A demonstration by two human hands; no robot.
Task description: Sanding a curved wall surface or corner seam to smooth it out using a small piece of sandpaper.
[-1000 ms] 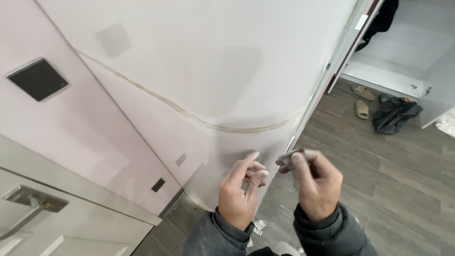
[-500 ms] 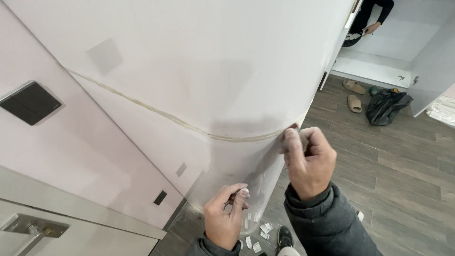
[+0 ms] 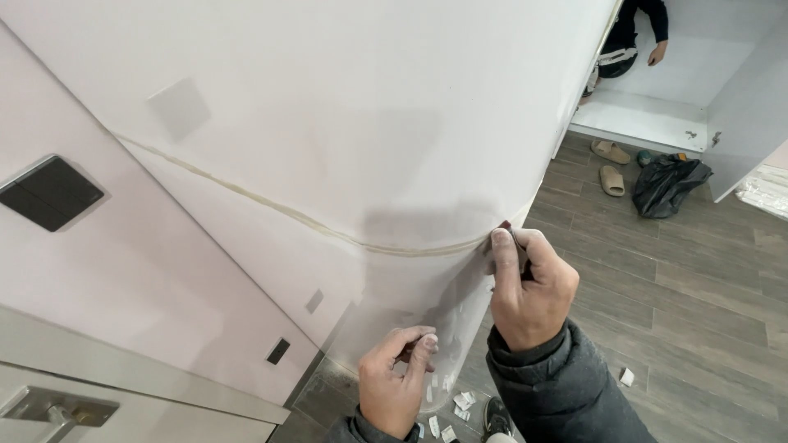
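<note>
My right hand (image 3: 528, 286) is raised against the edge of a white wall panel (image 3: 369, 123), pinching a small dark object against the corner of a clear protective film (image 3: 427, 303) just below a yellowish seam line (image 3: 271, 205). My left hand (image 3: 396, 384) is lower, fingers curled and pinching the lower part of the same film. The film hangs loose and translucent between the two hands.
A dark square switch plate (image 3: 49, 193) sits on the pink wall at left, with a metal handle (image 3: 49, 408) below. White scraps (image 3: 460, 406) litter the wood floor. Slippers (image 3: 610, 164), a black bag (image 3: 669, 184), and another person (image 3: 636, 33) are at an open cabinet.
My right hand rose to the panel's seam at its edge. My left hand dropped lower and the two hands separated, stretching the film between them.
</note>
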